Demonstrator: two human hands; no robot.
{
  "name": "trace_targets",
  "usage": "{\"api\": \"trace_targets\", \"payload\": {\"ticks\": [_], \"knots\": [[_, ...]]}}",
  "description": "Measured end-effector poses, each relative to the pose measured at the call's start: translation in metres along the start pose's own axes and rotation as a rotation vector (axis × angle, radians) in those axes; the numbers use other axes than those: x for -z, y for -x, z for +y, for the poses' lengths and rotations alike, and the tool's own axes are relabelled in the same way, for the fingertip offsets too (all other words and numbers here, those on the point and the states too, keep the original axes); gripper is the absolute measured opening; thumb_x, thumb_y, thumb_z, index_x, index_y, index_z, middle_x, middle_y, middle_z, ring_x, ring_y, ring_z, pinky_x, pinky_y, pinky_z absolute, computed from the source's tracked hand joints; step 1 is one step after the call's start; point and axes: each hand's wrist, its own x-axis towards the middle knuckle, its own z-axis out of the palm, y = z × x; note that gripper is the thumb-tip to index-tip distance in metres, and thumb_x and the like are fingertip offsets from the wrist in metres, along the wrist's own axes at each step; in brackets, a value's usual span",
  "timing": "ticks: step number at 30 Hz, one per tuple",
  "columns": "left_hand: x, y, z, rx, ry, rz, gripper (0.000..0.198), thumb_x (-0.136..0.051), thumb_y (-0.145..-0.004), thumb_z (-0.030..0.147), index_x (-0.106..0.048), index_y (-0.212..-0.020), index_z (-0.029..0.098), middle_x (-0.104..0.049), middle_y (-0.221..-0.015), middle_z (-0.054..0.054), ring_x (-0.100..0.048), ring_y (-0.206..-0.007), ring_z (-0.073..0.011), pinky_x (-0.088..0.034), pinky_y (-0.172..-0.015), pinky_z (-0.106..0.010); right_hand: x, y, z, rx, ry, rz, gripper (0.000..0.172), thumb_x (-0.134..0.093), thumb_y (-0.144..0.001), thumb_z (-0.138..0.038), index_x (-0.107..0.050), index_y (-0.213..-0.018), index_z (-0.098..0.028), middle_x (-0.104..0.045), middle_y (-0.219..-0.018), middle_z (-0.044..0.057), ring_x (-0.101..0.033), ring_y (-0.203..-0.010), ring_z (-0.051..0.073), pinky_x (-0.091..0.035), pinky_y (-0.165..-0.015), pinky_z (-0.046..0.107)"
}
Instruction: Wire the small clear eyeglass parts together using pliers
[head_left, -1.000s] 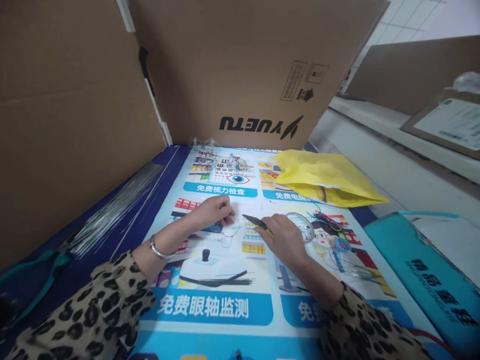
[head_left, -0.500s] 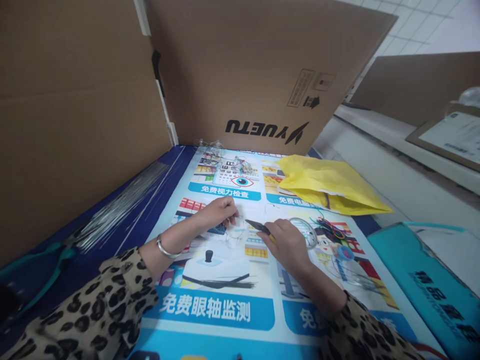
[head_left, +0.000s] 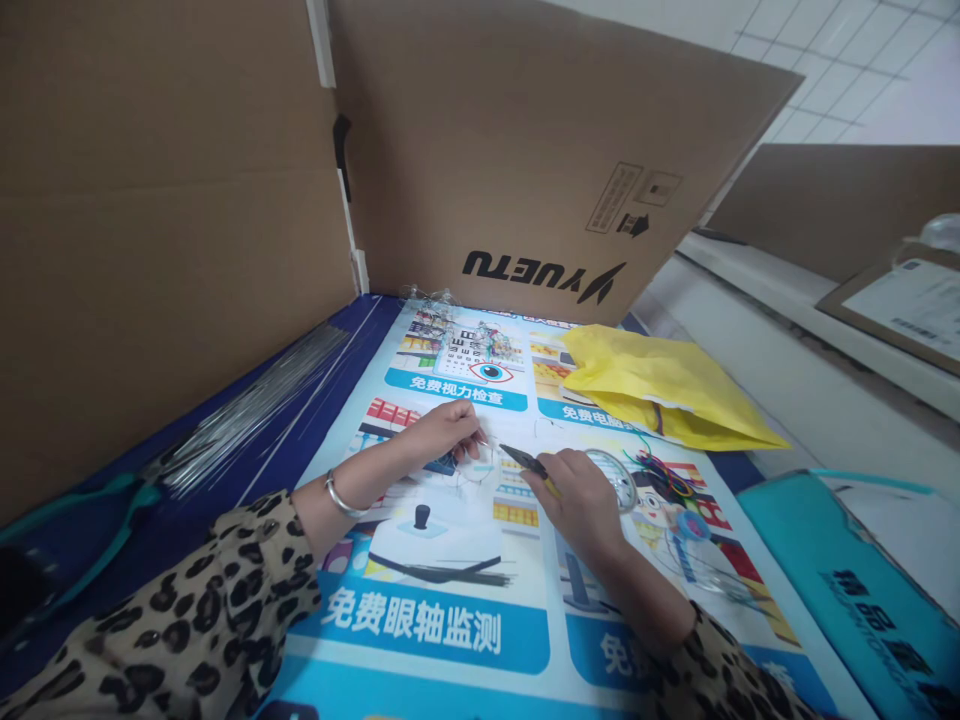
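Observation:
My left hand [head_left: 448,430], with a silver bangle at the wrist, is closed in a pinch on thin wire [head_left: 480,465] that loops below the fingertips. My right hand [head_left: 576,497] is wrapped round pliers [head_left: 525,459] with dark pointed jaws. The jaws point left at the wire near my left fingertips; whether they touch it cannot be made out. Just beyond my right hand lies a round clear dish [head_left: 616,478]. Both hands are over a printed poster sheet [head_left: 442,660].
Straight wires [head_left: 255,410] and teal-handled pliers [head_left: 112,540] lie left. Tangled wire pieces [head_left: 431,310] sit at the far edge. A yellow bag [head_left: 675,385], coloured cords [head_left: 667,475] and a teal box [head_left: 862,590] are right. Cardboard [head_left: 525,130] stands behind.
The view has shifted slightly, so the scene sits a little lower and further right. Both hands keep their holds, and the pliers remain close to the left fingertips.

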Motion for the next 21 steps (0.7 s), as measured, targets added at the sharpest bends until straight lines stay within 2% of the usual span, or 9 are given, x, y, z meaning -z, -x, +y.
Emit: {"api": "trace_targets", "payload": {"ticks": [8,21], "knots": [[-0.0023,-0.0013,-0.0004,-0.031,-0.085,0.022,0.015,-0.046,-0.078,0.026,-0.044,-0.067,0.017,-0.053,-0.056,0.002,-0.049,-0.048,-0.0072,-0.039,-0.045,-0.019,0.0036,-0.0018,-0.0020,0.024,0.134,-0.050,0.025,-0.044,-0.086,-0.038,-0.058,-0.078,-0.018,-0.053,-0.070,0.004,-0.045,-0.072,0.016,-0.030,-0.066,0.027],[0.0010,-0.0036,-0.0071,-0.056,-0.147,0.032,0.014,-0.046,-0.077,0.027,-0.044,-0.067,0.017,-0.050,-0.051,0.004,-0.046,-0.043,-0.0067,-0.038,-0.043,-0.018,0.0069,-0.0038,-0.0030,0.047,0.241,-0.070,0.029,-0.042,-0.087,-0.039,-0.056,-0.072,-0.019,-0.051,-0.068,0.004,-0.042,-0.069,0.017,-0.026,-0.064,0.029]]}}
